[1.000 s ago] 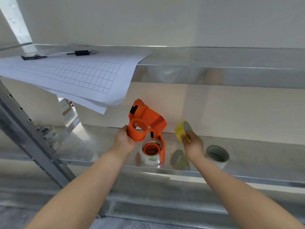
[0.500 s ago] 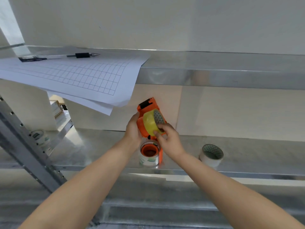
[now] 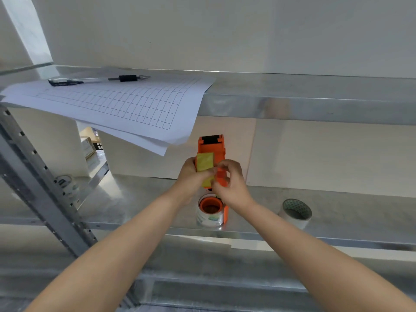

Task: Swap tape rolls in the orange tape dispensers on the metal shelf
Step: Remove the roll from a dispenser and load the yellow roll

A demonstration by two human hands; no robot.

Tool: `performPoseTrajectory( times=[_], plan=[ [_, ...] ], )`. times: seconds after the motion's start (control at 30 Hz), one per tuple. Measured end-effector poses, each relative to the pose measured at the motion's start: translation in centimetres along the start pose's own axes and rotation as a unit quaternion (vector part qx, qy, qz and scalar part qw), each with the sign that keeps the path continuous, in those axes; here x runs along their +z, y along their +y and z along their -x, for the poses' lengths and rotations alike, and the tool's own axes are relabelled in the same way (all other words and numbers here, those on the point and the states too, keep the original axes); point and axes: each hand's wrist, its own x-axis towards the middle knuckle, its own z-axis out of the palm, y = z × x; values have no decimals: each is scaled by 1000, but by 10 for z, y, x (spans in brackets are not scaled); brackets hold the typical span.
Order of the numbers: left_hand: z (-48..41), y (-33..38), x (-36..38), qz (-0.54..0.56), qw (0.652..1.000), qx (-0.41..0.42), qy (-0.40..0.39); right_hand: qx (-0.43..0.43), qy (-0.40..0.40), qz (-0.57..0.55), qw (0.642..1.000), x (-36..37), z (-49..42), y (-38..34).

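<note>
Above the metal shelf (image 3: 337, 219), our left hand (image 3: 191, 176) grasps the orange dispenser (image 3: 211, 149). Our right hand (image 3: 231, 183) pinches the yellow tape roll (image 3: 204, 162) seated on it.

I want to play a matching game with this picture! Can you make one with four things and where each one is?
Things:
1. yellow tape roll
2. pen
3. white tape roll
4. second orange dispenser

Places:
A. on the top shelf, by the grid paper
B. on the lower shelf, off to the right by itself
C. on the lower shelf, right below the hands
D. on the orange dispenser held in both hands

Pairs: 1-D, 2-A, 3-B, 4-C
</note>
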Motion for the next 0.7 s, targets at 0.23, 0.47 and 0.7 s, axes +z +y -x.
performPoseTrajectory(
  times=[0.23,0.47,0.7],
  plan=[
    [5,-9,-4,-135,989,48,30,-69,0,71,995,-2,-18,-8],
    [9,-5,-9,-166,984,63,22,-121,-1,82,989,-2,-19,-7],
    [12,-3,-18,-217,975,37,26,-104,-16,44,993,8,-19,-13]
  ],
)
